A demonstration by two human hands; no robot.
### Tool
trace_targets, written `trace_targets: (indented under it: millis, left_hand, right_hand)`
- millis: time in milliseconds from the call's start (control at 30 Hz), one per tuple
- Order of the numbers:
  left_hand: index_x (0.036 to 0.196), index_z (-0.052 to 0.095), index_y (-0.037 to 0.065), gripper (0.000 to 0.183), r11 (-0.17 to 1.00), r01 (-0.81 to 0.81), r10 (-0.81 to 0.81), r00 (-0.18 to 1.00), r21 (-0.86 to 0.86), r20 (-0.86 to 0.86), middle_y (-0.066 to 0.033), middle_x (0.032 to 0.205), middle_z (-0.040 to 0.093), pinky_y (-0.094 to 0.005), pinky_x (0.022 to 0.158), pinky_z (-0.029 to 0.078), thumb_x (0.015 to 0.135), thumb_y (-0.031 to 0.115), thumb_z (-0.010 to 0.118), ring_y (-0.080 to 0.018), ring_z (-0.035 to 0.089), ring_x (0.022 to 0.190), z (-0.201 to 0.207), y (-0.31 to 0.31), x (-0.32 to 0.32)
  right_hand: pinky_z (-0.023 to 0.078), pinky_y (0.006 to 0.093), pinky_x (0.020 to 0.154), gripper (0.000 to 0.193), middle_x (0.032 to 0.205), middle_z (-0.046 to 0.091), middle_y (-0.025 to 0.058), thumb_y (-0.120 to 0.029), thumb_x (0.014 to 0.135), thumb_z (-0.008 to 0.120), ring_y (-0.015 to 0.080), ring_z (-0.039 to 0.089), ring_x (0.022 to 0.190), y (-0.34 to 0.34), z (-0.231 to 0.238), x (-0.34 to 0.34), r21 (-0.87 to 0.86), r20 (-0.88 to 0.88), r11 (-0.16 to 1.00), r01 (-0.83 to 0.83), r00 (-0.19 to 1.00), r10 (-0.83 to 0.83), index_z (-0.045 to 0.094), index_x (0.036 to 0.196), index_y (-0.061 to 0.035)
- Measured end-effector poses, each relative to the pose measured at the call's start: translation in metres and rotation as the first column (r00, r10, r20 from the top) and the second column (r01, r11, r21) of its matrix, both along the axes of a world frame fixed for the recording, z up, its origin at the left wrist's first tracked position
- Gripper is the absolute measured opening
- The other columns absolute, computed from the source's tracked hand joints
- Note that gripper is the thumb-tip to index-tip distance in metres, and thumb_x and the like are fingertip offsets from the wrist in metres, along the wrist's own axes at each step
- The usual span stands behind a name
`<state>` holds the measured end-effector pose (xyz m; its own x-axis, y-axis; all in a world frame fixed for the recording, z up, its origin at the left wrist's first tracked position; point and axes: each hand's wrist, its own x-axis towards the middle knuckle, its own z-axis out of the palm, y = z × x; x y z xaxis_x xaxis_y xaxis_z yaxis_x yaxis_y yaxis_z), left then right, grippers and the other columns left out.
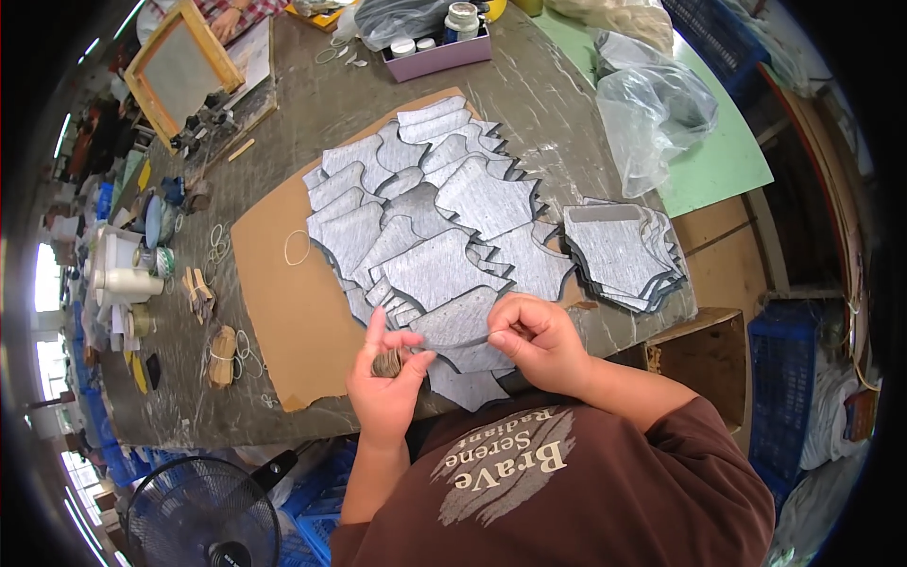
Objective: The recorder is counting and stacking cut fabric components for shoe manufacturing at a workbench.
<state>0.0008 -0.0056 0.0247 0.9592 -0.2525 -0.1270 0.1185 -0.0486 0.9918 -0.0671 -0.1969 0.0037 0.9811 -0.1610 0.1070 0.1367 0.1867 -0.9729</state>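
My left hand [385,378] holds a small bundle of tan rubber bands [386,362] between thumb and fingers, at the near edge of the table. My right hand [536,338] pinches the edge of a grey cut fabric piece [453,326] lying just in front of me. Many more grey pieces [425,208] are spread overlapping on a brown cardboard sheet [274,283]. A neat stack of the same grey pieces [619,250] sits to the right of the spread. A single loose rubber band [297,248] lies on the cardboard.
Grey table [312,113] with a wooden frame [179,71] at far left, another person's hand [225,21] beyond it, a purple tray of jars [436,47], clear plastic bags [652,109] on a green mat. Clutter lines the left edge. A fan [203,515] and blue crates stand below.
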Motion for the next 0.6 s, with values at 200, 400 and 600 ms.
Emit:
trace_targets:
  millis: [200,400,600]
  left_hand:
    - [0.099,0.062,-0.003,0.027,0.984,0.163,-0.175,0.965,0.076,0.197,-0.0069,0.084,0.063,-0.0218,0.065,0.045,0.073,-0.007,0.07,-0.0085,0.055,0.074,0.0,0.019,0.011]
    - [0.081,0.061,-0.001,0.004,0.994,0.05,-0.054,0.998,0.093,0.039,-0.0051,0.079,0.061,-0.0209,0.055,0.043,0.081,-0.003,0.065,-0.0082,0.053,0.062,0.004,0.008,0.007]
    - [0.081,0.062,0.001,0.003,0.982,0.095,-0.087,0.995,0.165,-0.056,0.0003,0.064,0.057,-0.0175,0.045,0.04,0.081,0.001,0.065,-0.0043,0.052,0.052,-0.002,-0.006,0.025]
  right_hand:
    - [0.037,0.0192,0.06,0.008,0.083,0.05,-0.0007,-0.001,0.087,0.06,0.0045,0.043,0.069,-0.004,0.001,-0.003,0.049,-0.017,0.999,-0.014,1.0,0.015,0.053,0.082,-0.0026]
    - [0.036,0.0192,0.052,0.02,0.087,0.053,-0.0006,-0.002,0.082,0.066,0.003,0.037,0.057,-0.001,0.004,-0.006,0.068,-0.205,0.974,0.218,0.958,-0.2,0.058,0.1,-0.0025]
    - [0.05,0.0321,0.056,0.026,0.1,0.057,0.0056,-0.016,0.074,0.066,0.0201,0.06,0.07,-0.005,-0.031,-0.01,-0.891,0.268,0.385,0.24,0.963,0.02,0.064,0.098,-0.0083]
